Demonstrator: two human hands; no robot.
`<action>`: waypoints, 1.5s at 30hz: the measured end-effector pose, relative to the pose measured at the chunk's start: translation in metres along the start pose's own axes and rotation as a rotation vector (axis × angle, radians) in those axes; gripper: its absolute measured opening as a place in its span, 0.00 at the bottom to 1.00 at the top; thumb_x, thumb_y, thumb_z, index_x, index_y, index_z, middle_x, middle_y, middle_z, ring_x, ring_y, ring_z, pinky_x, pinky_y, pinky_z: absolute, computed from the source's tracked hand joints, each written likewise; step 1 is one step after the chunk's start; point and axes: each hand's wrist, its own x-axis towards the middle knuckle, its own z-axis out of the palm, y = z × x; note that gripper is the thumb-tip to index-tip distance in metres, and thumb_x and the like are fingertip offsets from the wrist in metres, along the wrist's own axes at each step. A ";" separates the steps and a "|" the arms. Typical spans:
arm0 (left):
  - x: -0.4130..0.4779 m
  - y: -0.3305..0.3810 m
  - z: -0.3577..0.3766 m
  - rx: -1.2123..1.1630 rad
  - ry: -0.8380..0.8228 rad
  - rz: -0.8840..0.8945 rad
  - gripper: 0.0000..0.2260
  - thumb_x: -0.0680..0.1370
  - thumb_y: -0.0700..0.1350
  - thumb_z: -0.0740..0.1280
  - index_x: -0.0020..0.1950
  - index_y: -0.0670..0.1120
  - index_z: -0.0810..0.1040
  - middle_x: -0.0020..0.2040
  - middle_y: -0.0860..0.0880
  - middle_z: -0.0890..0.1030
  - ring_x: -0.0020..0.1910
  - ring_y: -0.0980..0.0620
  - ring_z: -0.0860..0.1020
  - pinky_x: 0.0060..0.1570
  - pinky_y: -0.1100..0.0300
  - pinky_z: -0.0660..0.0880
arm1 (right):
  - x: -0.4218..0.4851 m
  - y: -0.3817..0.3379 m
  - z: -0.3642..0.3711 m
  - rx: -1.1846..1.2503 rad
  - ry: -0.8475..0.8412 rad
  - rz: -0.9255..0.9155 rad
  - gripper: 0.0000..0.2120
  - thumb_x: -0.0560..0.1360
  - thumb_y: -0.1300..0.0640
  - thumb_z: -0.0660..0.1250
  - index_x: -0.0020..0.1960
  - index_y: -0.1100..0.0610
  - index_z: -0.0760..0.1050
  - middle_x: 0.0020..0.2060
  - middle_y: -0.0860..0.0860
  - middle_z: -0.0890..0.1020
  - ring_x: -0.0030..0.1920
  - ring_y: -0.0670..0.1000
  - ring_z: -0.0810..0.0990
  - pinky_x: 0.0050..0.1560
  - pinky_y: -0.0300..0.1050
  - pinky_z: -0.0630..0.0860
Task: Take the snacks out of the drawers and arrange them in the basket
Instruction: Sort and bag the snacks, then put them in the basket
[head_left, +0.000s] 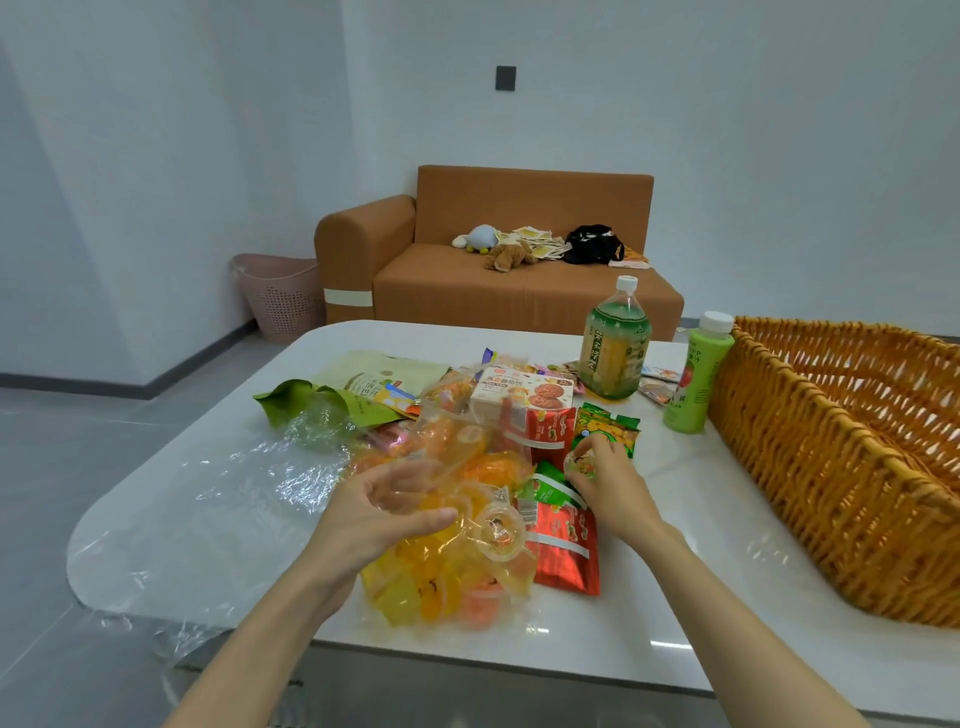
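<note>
**Snacks piled on table, basket waits at R side**

The snacks sit in a heap in the middle of the white table (675, 597), not in the basket (831, 467). The basket is on the table's R side, near the heap but not touching it. The picture edge cuts it off, so only part of its inside shows.

L hand (384, 514): fingers spread wide & bent a little, blurry. The clear bag (452, 525) of yellow & orange jelly cups lies over & around them. Can't tell if the hand grips the bag or just touches it.

R hand (610, 486): fingers curled round one small jelly cup (582, 462), held just above the red packets (563, 540). The fingers hide most of the cup.

Behind the hands: a green packet (610, 423), partly hidden by the R hand, & a cookie box (524, 397) w/ its low side behind the bag. A green pouch (363, 387) lies at the L of the heap. More small packets lie at the back, too small to make out.

A big bottle (615, 348) & a small green bottle (693, 379) stand upright; the small one is just beside the basket's corner.

Far back: an orange sofa (467, 291) w/ soft toys (498, 247) & a black thing, hard to make out, & a pink bin (283, 296) by the wall.
</note>
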 end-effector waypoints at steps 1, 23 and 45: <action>0.000 0.000 0.003 -0.002 -0.010 0.001 0.27 0.57 0.47 0.82 0.55 0.54 0.83 0.49 0.55 0.84 0.48 0.60 0.81 0.41 0.69 0.75 | -0.002 0.000 -0.001 -0.016 0.015 -0.009 0.14 0.78 0.54 0.65 0.61 0.56 0.67 0.62 0.54 0.72 0.58 0.54 0.73 0.48 0.42 0.67; -0.014 0.000 0.088 -0.004 -0.111 0.187 0.37 0.51 0.58 0.83 0.59 0.62 0.77 0.59 0.65 0.78 0.59 0.65 0.74 0.58 0.59 0.75 | -0.082 -0.082 -0.142 0.470 -0.075 -0.380 0.10 0.79 0.56 0.62 0.60 0.47 0.70 0.56 0.47 0.76 0.47 0.50 0.83 0.49 0.50 0.81; -0.018 0.003 0.091 0.019 -0.110 0.282 0.30 0.58 0.45 0.82 0.57 0.58 0.78 0.50 0.49 0.75 0.48 0.62 0.75 0.50 0.74 0.72 | -0.074 -0.075 -0.136 -0.203 -0.254 -0.295 0.18 0.80 0.41 0.56 0.52 0.47 0.83 0.35 0.46 0.81 0.35 0.44 0.75 0.41 0.44 0.73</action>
